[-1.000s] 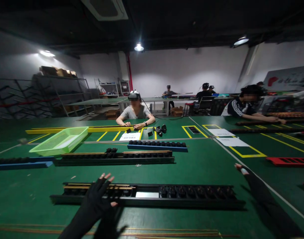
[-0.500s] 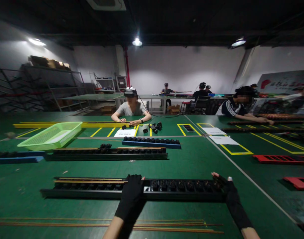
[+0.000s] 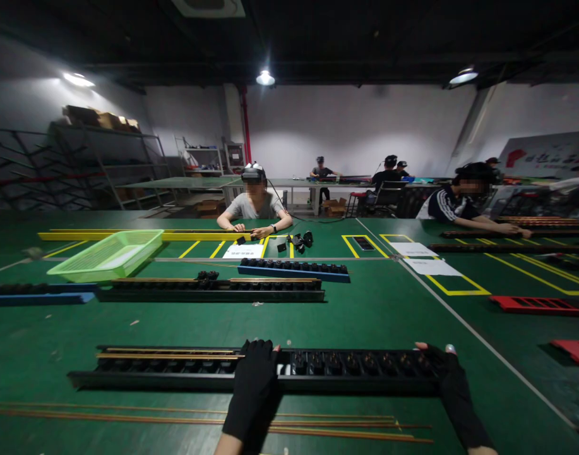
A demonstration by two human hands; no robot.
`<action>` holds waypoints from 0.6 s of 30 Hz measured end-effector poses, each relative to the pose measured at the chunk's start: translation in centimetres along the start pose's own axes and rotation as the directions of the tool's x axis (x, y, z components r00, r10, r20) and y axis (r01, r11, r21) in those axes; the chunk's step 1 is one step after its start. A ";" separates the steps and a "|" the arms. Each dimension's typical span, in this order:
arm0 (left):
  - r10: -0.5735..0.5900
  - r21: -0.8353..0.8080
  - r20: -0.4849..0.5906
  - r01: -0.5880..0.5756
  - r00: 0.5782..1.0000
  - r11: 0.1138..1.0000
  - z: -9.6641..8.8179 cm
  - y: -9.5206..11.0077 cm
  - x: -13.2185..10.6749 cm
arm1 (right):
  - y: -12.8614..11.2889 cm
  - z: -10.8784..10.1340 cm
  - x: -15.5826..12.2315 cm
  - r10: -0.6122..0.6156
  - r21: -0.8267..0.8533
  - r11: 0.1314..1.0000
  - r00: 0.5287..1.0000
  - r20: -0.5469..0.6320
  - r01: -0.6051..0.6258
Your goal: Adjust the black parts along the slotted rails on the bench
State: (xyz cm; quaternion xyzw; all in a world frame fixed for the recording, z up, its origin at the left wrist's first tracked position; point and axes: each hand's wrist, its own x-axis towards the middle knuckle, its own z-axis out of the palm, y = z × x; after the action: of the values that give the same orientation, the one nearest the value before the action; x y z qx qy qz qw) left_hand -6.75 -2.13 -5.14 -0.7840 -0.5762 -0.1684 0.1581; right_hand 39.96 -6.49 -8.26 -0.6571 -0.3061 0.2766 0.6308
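A long black rail (image 3: 355, 384), shaped like a channel, lies across the green table in front of me. A row of black blocks (image 3: 352, 363) with small coppery tips sits inside it. My left hand (image 3: 252, 382), in a black fingerless glove, is closed over the rail's middle. Its palm hides part of the rail. At the right end, my right hand (image 3: 453, 379), gloved the same way, grips the rail, with the fingers partly hidden. Thin brass-coloured rods (image 3: 175, 356) lie along the rail's left half. More thin rods (image 3: 336, 423) rest on the table nearer me.
Beyond lie a second black rail (image 3: 213, 295), a blue rail (image 3: 293, 272) and a light green basket (image 3: 107, 268). Red slotted pieces (image 3: 540, 305) are at the right. One person (image 3: 255, 205) sits across the table; another (image 3: 453, 202) works at the right.
The view has shifted slightly, and the rail with both my hands appears a little lower and closer. Both hands keep their places on it.
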 end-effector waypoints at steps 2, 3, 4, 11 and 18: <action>0.015 -0.007 -0.004 -0.015 1.000 1.000 -0.1 -0.2 -0.5 | -0.1 0.0 -0.3 0.019 -0.005 1.000 1.000 -0.014 -0.019; 0.023 -0.008 -0.004 -0.023 1.000 1.000 -0.1 -0.3 -0.8 | 0.0 0.0 -0.5 0.028 -0.010 1.000 0.999 -0.018 -0.028; 0.031 -0.005 -0.002 -0.031 1.000 1.000 -0.1 -0.5 -1.1 | 0.1 0.1 -0.8 0.039 -0.012 0.999 0.999 -0.023 -0.039; 0.077 0.079 -0.052 -0.072 0.996 0.994 -0.4 -3.5 -3.6 | 0.9 1.7 -3.8 0.068 0.060 0.996 0.997 -0.027 -0.066; 0.106 0.074 -0.200 -0.093 0.974 0.993 0.1 -9.0 -6.3 | 0.6 4.9 -7.5 0.128 0.062 0.990 0.992 0.019 -0.129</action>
State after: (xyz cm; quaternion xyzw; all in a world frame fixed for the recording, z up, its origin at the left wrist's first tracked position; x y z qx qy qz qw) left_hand -17.10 -4.83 -7.55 -0.7849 -0.5223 -0.2210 0.2495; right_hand 31.40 -8.89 -9.29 -0.6530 -0.2589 0.3315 0.6298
